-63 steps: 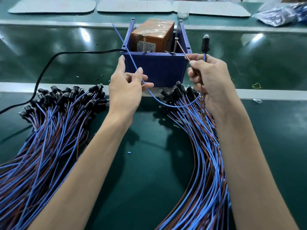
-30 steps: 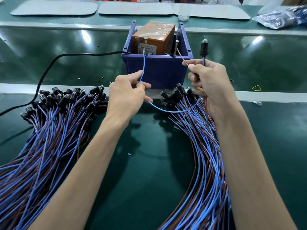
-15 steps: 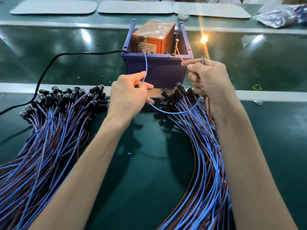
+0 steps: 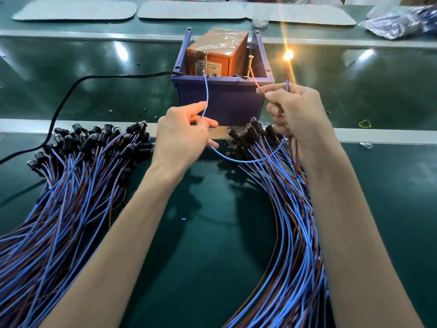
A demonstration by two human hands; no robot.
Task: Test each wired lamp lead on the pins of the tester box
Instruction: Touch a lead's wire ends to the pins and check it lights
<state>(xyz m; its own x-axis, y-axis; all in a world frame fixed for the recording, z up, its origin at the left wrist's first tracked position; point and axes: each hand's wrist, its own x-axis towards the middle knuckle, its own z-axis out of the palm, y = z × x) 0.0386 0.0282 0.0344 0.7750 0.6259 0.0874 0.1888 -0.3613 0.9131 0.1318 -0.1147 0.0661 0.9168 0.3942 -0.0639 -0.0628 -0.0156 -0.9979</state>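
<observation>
While one lamp (image 4: 288,55) glows at the tester box (image 4: 222,100), much of the job lies waiting on the counter (image 4: 201,256).
The left hand (image 4: 182,136) pinches the blue wire (image 4: 206,95), its bared end touching the left pin (image 4: 205,61) of the box, which stands toward the counter's far edge. The right hand (image 4: 295,114) is curled round the same lead, holding its brown wire (image 4: 256,84) against the right pin (image 4: 249,66) and the lit lamp upright just beside the box. This lead looks to be passing. A left heap (image 4: 71,174) fans toward the left edge and a right heap (image 4: 283,197) runs to the near edge. I cannot tell which heap is tested, though the lead in hand seems drawn from the right one.
</observation>
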